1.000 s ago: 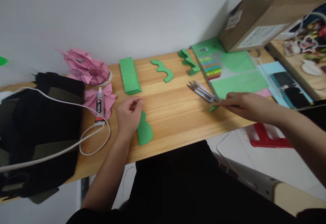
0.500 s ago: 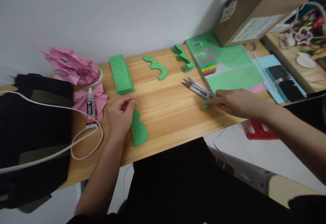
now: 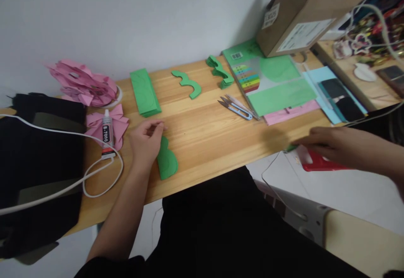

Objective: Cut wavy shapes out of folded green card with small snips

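Observation:
My left hand (image 3: 145, 141) rests on the table with thumb and fingers pinched together; whatever is between them, if anything, is hidden. Beside it lies a green scalloped paper cutout (image 3: 168, 162) with a curved line on it, its upper end close to my fingers. My right hand (image 3: 326, 143) is past the table's front edge at the right, pinching a small green paper scrap (image 3: 289, 147), mostly covered by the fingers. Blue-handled thread snips (image 3: 238, 111) lie on the table between the hands, alongside a slim pointed tool (image 3: 241, 104).
At the back are a folded green paper (image 3: 145, 92), a wavy green strip (image 3: 189, 84) and a green scalloped stack (image 3: 220, 73). Pink paper pieces (image 3: 83, 82), a glue tube (image 3: 107, 137) and a white cable (image 3: 121, 172) sit left. A paper pack (image 3: 252, 88) and cardboard box (image 3: 290, 25) stand right.
My right hand has moved right with the green scrap, from beside the snips to beyond the table's front edge. The snips now show fully. My left hand keeps its place; the view has shifted slightly.

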Motion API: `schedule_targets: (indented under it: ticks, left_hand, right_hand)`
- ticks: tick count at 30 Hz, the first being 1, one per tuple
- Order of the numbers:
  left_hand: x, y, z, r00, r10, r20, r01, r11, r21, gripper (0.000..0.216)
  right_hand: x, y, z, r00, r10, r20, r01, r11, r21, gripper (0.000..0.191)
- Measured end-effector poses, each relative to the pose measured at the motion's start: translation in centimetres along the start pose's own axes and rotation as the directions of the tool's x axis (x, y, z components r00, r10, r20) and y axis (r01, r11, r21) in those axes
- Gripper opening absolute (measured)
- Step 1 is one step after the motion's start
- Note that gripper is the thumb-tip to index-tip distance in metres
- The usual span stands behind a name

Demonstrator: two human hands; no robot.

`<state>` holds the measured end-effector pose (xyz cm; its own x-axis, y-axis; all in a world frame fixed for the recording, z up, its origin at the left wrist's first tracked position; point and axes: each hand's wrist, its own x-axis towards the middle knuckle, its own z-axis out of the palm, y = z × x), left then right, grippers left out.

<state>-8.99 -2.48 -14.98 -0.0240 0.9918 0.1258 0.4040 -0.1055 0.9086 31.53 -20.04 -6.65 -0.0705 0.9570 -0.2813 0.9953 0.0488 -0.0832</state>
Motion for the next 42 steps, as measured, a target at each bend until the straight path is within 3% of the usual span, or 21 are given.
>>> schedule_targets:
  ticks: [2, 4, 8, 9, 11, 13, 15, 17, 19, 24, 29, 34, 37, 40, 42]
  left_hand:
    - [0.0, 0.0, 0.0, 1.000, -0.021, -0.002, 0.021, 1.000, -0.003, 0.012]
    - [0.0, 0.0, 0.0, 0.999, -0.046, 0.001, 0.046, 0.999, -0.006, 0.011]
    - [-0.1, 0.0, 0.0, 0.997, -0.079, 0.004, 0.079, 0.996, -0.045, 0.011]
    - [-0.1, 0.0, 0.1, 0.997, -0.083, 0.002, 0.083, 0.995, -0.059, 0.011]
    - [-0.2, 0.0, 0.2, 0.996, -0.088, 0.012, 0.089, 0.992, -0.087, 0.012]
    - [-0.4, 0.5, 0.4, 0.995, -0.093, 0.045, 0.098, 0.989, -0.115, 0.013]
    - [-0.8, 1.5, 0.7, 0.988, -0.099, 0.121, 0.117, 0.982, -0.148, 0.014]
    - [-1.3, 2.9, 1.0, 0.969, -0.102, 0.226, 0.147, 0.971, -0.188, 0.016]
    - [-1.6, 4.6, 1.5, 0.944, -0.090, 0.319, 0.171, 0.957, -0.235, 0.020]
    - [-1.2, 7.4, 2.6, 0.891, -0.037, 0.452, 0.258, 0.861, -0.438, 0.025]
    - [-0.4, 7.9, 3.3, 0.933, -0.119, 0.339, 0.287, 0.815, -0.503, 0.022]
    - [-0.4, 7.7, 3.4, 0.922, -0.161, 0.351, 0.321, 0.827, -0.463, 0.023]
    - [-0.1, 7.0, 3.7, 0.938, -0.120, 0.325, 0.241, 0.900, -0.363, 0.025]
    - [0.4, 6.1, 4.7, 0.946, -0.059, 0.318, 0.144, 0.957, -0.251, 0.023]
    - [0.6, 6.0, 5.6, 0.932, -0.030, 0.360, 0.109, 0.973, -0.201, 0.020]
  right_hand:
    - [1.4, -1.6, -0.4, 0.994, 0.025, 0.108, -0.028, 0.999, 0.029, 0.039]
    - [2.4, -2.7, -0.6, 0.953, 0.146, 0.266, -0.136, 0.989, -0.055, 0.042]
    - [2.4, -2.2, -1.1, 0.902, 0.145, 0.407, -0.144, 0.989, -0.032, 0.030]
    - [2.5, -1.9, -1.4, 0.911, 0.137, 0.389, -0.172, 0.983, 0.057, 0.031]
    - [3.3, -1.8, -2.0, 0.965, 0.099, 0.243, -0.181, 0.922, 0.341, 0.026]
    - [5.1, -3.1, -2.4, 0.989, 0.106, 0.099, -0.145, 0.716, 0.683, 0.018]
    - [7.8, -5.8, -2.4, 0.985, 0.075, 0.158, -0.172, 0.278, 0.945, 0.016]
    - [10.5, -9.3, -2.0, 0.983, -0.042, 0.181, -0.176, 0.104, 0.979, 0.023]
    - [12.8, -12.7, -1.4, 0.961, -0.194, 0.196, -0.202, -0.011, 0.979, 0.029]
    - [15.5, -17.6, -0.5, 0.912, -0.381, 0.151, -0.213, -0.128, 0.969, 0.032]
    - [15.9, -18.5, -0.5, 0.904, -0.414, 0.107, -0.195, -0.176, 0.965, 0.029]
    - [15.6, -18.1, -0.3, 0.902, -0.420, 0.104, -0.189, -0.167, 0.968, 0.024]
    - [14.8, -17.6, 0.0, 0.918, -0.382, 0.108, -0.123, -0.015, 0.992, 0.021]
    - [13.4, -16.4, 0.3, 0.979, -0.197, 0.061, -0.013, 0.235, 0.972, 0.013]
    - [12.0, -15.0, 0.5, 0.998, -0.058, 0.031, -0.011, 0.306, 0.952, 0.019]
